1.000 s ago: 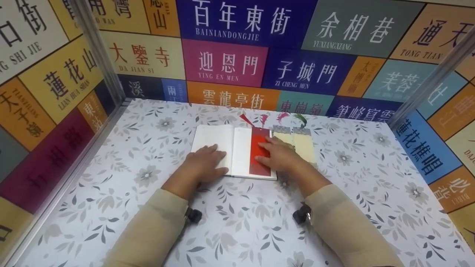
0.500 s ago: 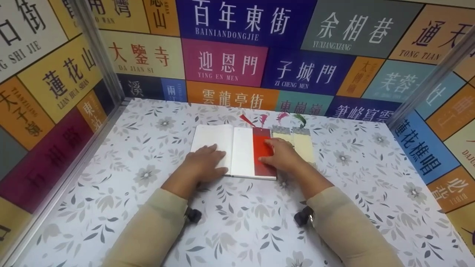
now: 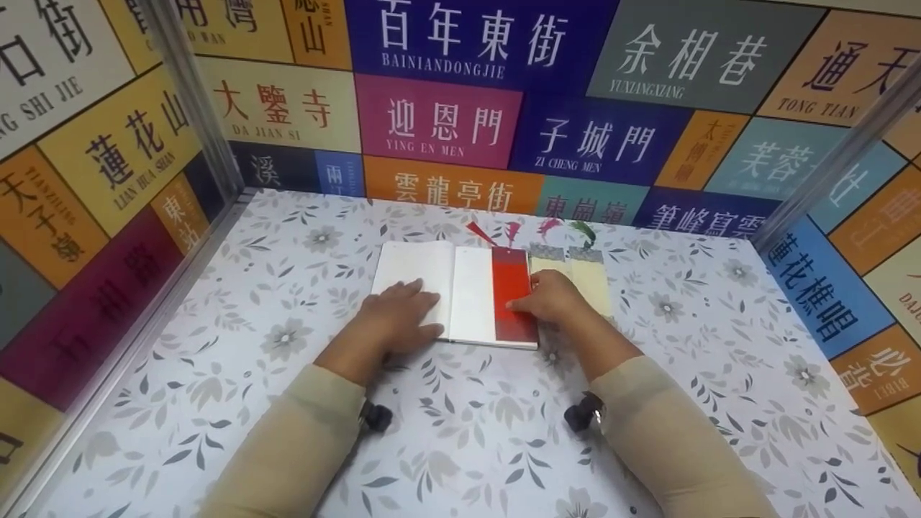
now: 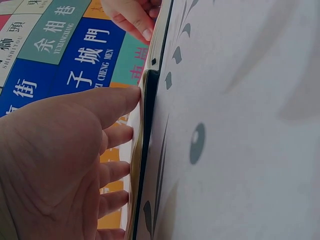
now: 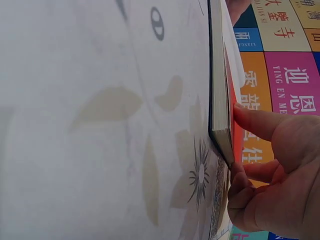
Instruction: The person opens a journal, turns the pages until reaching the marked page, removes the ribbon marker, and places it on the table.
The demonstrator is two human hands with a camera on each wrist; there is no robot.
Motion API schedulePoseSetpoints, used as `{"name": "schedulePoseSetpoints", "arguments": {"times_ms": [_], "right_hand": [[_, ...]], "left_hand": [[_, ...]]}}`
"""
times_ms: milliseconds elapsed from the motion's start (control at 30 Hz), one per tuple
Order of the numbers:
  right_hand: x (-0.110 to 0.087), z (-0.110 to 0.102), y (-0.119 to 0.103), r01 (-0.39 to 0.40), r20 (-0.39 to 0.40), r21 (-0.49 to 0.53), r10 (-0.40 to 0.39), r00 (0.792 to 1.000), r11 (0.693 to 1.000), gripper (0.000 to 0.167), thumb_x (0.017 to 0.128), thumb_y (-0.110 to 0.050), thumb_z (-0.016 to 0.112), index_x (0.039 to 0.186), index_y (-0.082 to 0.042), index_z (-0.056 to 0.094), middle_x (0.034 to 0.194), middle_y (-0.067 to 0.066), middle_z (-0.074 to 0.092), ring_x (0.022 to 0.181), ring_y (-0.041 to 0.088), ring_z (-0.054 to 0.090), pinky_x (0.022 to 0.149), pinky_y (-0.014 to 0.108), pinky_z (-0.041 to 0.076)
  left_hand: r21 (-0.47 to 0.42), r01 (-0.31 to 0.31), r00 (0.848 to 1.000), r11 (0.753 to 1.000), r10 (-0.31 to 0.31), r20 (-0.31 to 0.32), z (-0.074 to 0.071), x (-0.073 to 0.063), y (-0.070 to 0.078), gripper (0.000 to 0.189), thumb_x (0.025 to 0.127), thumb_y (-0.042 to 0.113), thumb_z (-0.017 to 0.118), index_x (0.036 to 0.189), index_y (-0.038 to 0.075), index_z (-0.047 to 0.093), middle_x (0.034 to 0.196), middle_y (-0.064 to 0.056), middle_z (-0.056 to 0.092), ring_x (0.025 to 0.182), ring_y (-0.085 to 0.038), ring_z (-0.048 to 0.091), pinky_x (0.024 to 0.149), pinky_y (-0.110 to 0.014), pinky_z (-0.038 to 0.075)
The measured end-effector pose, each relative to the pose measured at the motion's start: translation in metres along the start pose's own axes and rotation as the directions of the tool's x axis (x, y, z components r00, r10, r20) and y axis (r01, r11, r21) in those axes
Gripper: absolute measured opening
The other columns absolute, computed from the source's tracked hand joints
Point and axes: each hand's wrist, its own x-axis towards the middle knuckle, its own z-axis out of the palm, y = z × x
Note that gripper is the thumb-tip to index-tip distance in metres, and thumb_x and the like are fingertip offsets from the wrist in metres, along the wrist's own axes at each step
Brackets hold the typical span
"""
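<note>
An open book (image 3: pixel 473 295) with blank white pages lies on the flowered tabletop. My left hand (image 3: pixel 396 316) rests spread on its left page; in the left wrist view the thumb and fingertips meet the page. Along the outer side of the right page lies a red bookmark (image 3: pixel 509 277) with darker red ends. My right hand (image 3: pixel 557 296) pinches its right edge, thumb on top and the other fingers curled at the book's side. In the right wrist view the thumb (image 5: pixel 255 120) presses on the red strip, while curled fingers (image 5: pixel 240 195) sit by the book's corner.
Two cream bookmarks (image 3: pixel 590 284) with grey patterned ends lie right of the book, partly behind my right hand. Several tassels, including a green one (image 3: pixel 584 232), spread beyond the book. Panels with coloured street-name signs (image 3: pixel 439 122) enclose the table's back and sides.
The red bookmark has slid right to the page's outer edge. My right fingers have drawn back off its face and curled at its edge. The left hand stays in place.
</note>
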Motion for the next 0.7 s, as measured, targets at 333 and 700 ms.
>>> {"name": "schedulePoseSetpoints", "arguments": {"times_ms": [333, 700], "right_hand": [[0.000, 0.007, -0.002, 0.012, -0.016, -0.060, -0.013, 1.000, 0.998, 0.075, 0.085, -0.051, 0.086, 0.138, -0.007, 0.056, 0.128, 0.011, 0.066, 0.114, 0.028, 0.063, 0.099, 0.037, 0.060], [0.001, 0.011, -0.005, 0.037, -0.061, -0.121, -0.044, 0.997, 0.992, 0.084, 0.081, -0.051, 0.091, 0.141, -0.006, 0.053, 0.128, 0.013, 0.066, 0.115, 0.030, 0.063, 0.104, 0.042, 0.060]], "left_hand": [[-0.013, -0.010, 1.000, 1.000, 0.010, -0.016, -0.003, -0.006, 0.000, 0.072, 0.105, 0.058, 0.057, 0.168, 0.031, 0.037, 0.182, -0.002, 0.019, 0.170, -0.034, 0.013, 0.137, -0.063, 0.014], [0.000, -0.017, 1.000, 1.000, 0.016, -0.022, -0.001, -0.004, 0.000, 0.072, 0.105, 0.059, 0.057, 0.168, 0.032, 0.036, 0.182, -0.002, 0.019, 0.170, -0.034, 0.013, 0.136, -0.064, 0.015]]}}
